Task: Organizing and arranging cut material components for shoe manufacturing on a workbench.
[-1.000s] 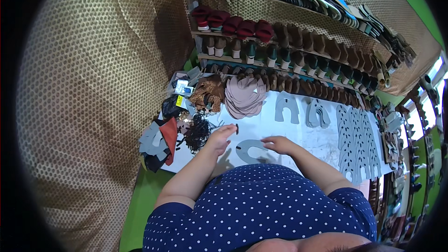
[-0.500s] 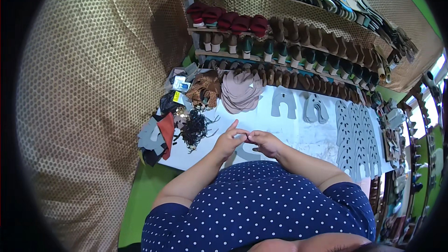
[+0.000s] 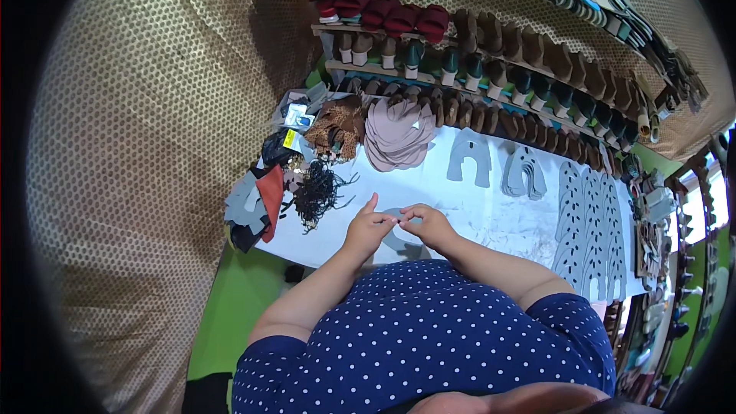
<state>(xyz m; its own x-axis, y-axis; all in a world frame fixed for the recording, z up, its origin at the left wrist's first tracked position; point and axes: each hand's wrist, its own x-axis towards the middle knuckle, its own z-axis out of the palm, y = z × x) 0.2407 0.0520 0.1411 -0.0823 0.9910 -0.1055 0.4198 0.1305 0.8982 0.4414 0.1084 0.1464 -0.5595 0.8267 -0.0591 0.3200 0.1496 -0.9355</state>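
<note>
Above the front part of the white table, my left hand (image 3: 366, 230) and my right hand (image 3: 427, 227) meet fingertip to fingertip. Both are closed in a pinch, the left thumb pointing up. Something tiny and dark may be between the fingertips, but it is too small to name. Below them a grey cut piece (image 3: 402, 244) lies on the table, partly covered by my hands. Left of my hands is a tangle of thin black straps (image 3: 320, 193). Farther off lies a stack of pinkish-beige cut pieces (image 3: 399, 136).
On the white table (image 3: 491, 215) are grey arch-shaped pieces (image 3: 469, 157), a similar stack (image 3: 524, 172) and rows of slotted grey pieces (image 3: 589, 222). Grey and red scraps (image 3: 268, 203) hang over the left edge. Shelves of brown shoes (image 3: 529, 50) and red slippers (image 3: 379, 14) rise behind.
My hands have shifted slightly left, and my fingertips now meet at a narrower point. More of the grey piece beneath shows. The whole view has tilted slightly.
</note>
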